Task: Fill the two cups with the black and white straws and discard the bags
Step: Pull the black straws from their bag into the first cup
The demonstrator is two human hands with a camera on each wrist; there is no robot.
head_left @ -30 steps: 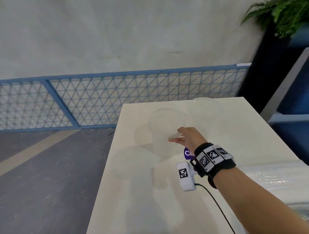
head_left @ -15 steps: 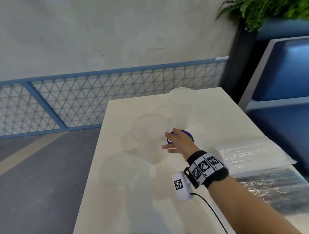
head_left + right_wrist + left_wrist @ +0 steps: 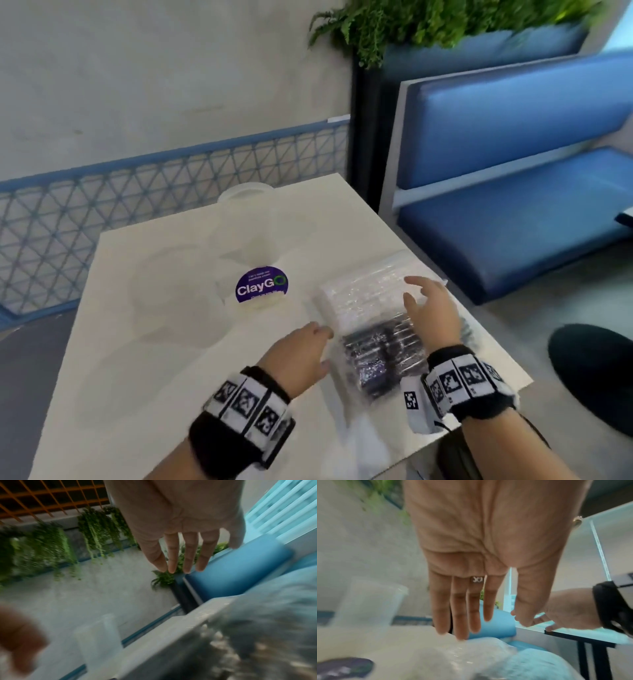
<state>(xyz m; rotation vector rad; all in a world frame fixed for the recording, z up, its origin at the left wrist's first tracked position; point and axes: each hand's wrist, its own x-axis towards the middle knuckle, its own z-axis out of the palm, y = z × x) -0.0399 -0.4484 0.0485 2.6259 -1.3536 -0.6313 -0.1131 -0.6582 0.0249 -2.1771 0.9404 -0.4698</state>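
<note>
Two clear plastic cups stand on the white table (image 3: 137, 377): one at the far edge (image 3: 247, 219), one, faint and blurred, left of the middle (image 3: 171, 291). A clear bag of white straws (image 3: 363, 291) lies at the right, and a bag of black straws (image 3: 380, 356) lies just in front of it. My left hand (image 3: 308, 346) is at the bags' left edge, fingers straight, holding nothing. My right hand (image 3: 424, 301) hovers over the bags with fingers spread. In the left wrist view my left hand (image 3: 464, 628) is flat above the white-straw bag (image 3: 453, 655). My right hand (image 3: 180, 566) shows straight fingers there too.
A round purple ClayGO sticker (image 3: 262, 284) sits on the table between the cups and the bags. A blue bench (image 3: 513, 205) stands right of the table, with a planter (image 3: 445, 31) behind it. A blue mesh railing (image 3: 137, 205) runs beyond the far edge.
My right hand has left the near cup and drawn back right, over the straw bags. My left hand has come into view beside them. The view has swung right and down.
</note>
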